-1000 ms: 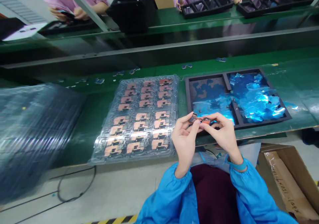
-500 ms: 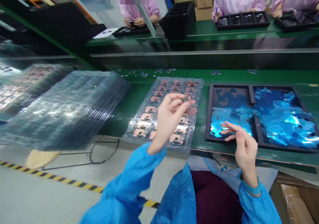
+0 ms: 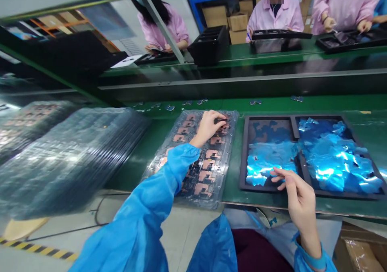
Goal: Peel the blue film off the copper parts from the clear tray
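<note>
— Green bench point(image 3: 130, 173) under everything on my feed, pink-coated workers point(image 3: 288, 16) beyond it. Where are the copper-coloured pieces point(image 3: 203, 190)?

— Set in rows in the clear tray point(image 3: 211, 202), which I'm using as my landmark. I see the left hand point(image 3: 209, 127) bent down over that tray's far right part.

— Gripping anything?

— Thumb and fingertips are close together, with something dark at the tips. I can't tell whether they're clamped on a piece or only touching one.

— And the right hand point(image 3: 302, 197)?

— Right of the clear tray, above the near edge of the black divided tray point(image 3: 306, 170) with its blue film point(image 3: 335, 155). Fingers loosely apart, nothing I can see between them.

— Which step do you read?

— Handling one piece at its slot, I'd judge, with the right hand idle.

— What does the next move call for?

— A light fingertip touch, I think, squared to the slot, and the blue sleeve point(image 3: 151, 207) kept off the pieces on the clear tray's left side.
</note>
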Demonstrator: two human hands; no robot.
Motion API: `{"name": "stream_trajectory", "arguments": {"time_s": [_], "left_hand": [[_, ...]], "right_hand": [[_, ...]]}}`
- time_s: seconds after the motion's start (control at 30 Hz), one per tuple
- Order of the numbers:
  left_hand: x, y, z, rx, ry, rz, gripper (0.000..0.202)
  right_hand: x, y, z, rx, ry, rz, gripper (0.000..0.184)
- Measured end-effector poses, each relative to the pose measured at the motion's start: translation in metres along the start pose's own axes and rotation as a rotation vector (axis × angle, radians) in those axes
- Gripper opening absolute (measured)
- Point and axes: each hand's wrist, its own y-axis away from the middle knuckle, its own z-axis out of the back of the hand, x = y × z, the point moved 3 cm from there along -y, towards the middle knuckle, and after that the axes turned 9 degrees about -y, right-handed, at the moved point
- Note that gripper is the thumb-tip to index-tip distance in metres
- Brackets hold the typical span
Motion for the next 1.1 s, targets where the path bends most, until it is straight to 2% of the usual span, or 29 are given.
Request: {"name": "stream_trajectory", "arguments": {"time_s": [0.1, 0.17, 0.23, 0.33, 0.43, 0.5, 0.57, 0.67, 0.77, 0.87, 0.93, 0.97, 1.03, 1.1], "left_hand": [[-0.012, -0.013, -0.001, -0.108, -0.042, -0.048, 0.019], [-0.037, -0.038, -0.016, -0.078, -0.084, -0.13, 0.027], [-0.076, -0.073, -0.048, 0.035, -0.124, -0.252, 0.029], [-0.151, -0.126, -0.117, 0.205, -0.108, -0.404, 0.03], [-0.218, -0.167, -0.183, 0.294, -0.043, -0.463, 0.039], [-0.247, -0.184, -0.211, 0.325, -0.003, -0.454, 0.038], [-0.261, -0.195, -0.221, 0.334, 0.037, -0.416, 0.03], [-0.262, -0.198, -0.206, 0.34, 0.109, -0.324, 0.021], [-0.248, -0.168, -0.165, 0.377, 0.209, -0.217, 0.02], [-0.228, -0.097, -0.112, 0.484, 0.429, -0.111, 0.025], [-0.217, -0.038, -0.077, 0.611, 0.794, 0.038, 0.034], [-0.212, -0.009, -0.062, 0.634, 0.918, 0.106, 0.037], [-0.204, 0.041, -0.038, 0.634, 1.072, 0.211, 0.047], [-0.198, 0.078, -0.025, 0.591, 1.13, 0.274, 0.055]], "right_hand": [[0.002, -0.003, 0.002, -0.003, -0.002, 0.018, 0.031], [0.004, -0.003, 0.003, -0.008, -0.007, 0.032, 0.032], [0.007, -0.003, 0.005, -0.016, -0.008, 0.043, 0.034], [0.01, -0.005, 0.009, -0.023, -0.006, 0.085, 0.035], [0.01, -0.008, 0.013, -0.015, -0.01, 0.143, 0.034], [0.009, -0.011, 0.017, -0.019, -0.008, 0.157, 0.033], [0.007, -0.013, 0.021, -0.034, -0.004, 0.152, 0.032], [0.006, -0.014, 0.025, -0.05, -0.017, 0.125, 0.034], [0.007, -0.015, 0.027, -0.09, -0.04, 0.088, 0.032], [0.009, -0.022, 0.029, -0.238, -0.044, 0.034, 0.026], [0.009, -0.029, 0.028, -0.33, -0.055, -0.003, 0.026], [0.01, -0.032, 0.026, -0.35, -0.074, -0.02, 0.027], [0.011, -0.038, 0.018, -0.343, -0.133, -0.063, 0.031], [0.012, -0.04, 0.008, -0.3, -0.194, -0.113, 0.032]]}}
